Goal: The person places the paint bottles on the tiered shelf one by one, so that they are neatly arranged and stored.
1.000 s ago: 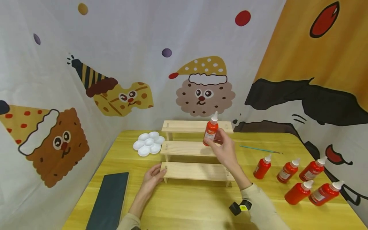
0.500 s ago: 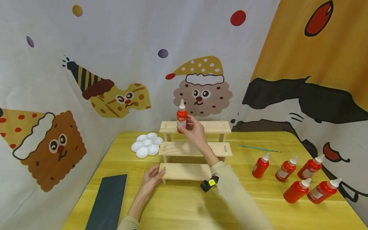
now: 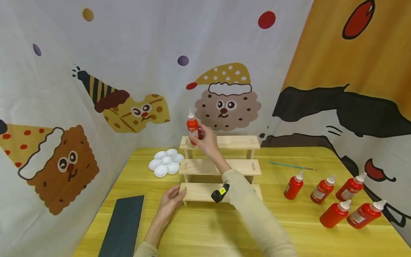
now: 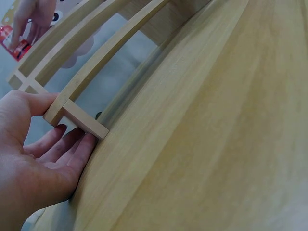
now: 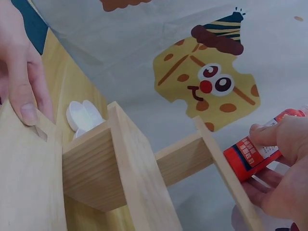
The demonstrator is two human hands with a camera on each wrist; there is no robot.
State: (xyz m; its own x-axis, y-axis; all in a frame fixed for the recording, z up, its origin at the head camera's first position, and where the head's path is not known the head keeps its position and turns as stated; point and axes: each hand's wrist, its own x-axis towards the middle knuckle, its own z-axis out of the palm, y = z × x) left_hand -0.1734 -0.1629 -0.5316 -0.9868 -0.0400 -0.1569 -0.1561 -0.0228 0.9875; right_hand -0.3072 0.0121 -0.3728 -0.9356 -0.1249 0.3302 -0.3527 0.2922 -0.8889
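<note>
My right hand (image 3: pixel 207 141) grips a red paint bottle (image 3: pixel 192 127) with a white nozzle, upright over the left end of the top tier of a three-step wooden shelf (image 3: pixel 239 166). In the right wrist view, the bottle's dark-banded base (image 5: pixel 237 163) is right at the top board's edge, thumb on one side and fingers on the other. My left hand (image 3: pixel 170 200) holds the left end of the lowest tier. Its thumb lies on the board and the other fingers are below, beside the short leg, as the left wrist view shows of this hand (image 4: pixel 38 159).
Several red paint bottles (image 3: pixel 322 191) stand at the right of the wooden table (image 3: pixel 192 232). Behind them lies a thin teal paintbrush (image 3: pixel 290 166). A white flower-shaped palette (image 3: pixel 166 161) sits left of the shelf; a dark flat board (image 3: pixel 123 225) lies at front left. A printed curtain (image 3: pixel 144 39) hangs behind.
My right hand has carried the red paint bottle left and up, from above the shelf's right part to the top tier's left end. The left hand has stayed on the lowest tier.
</note>
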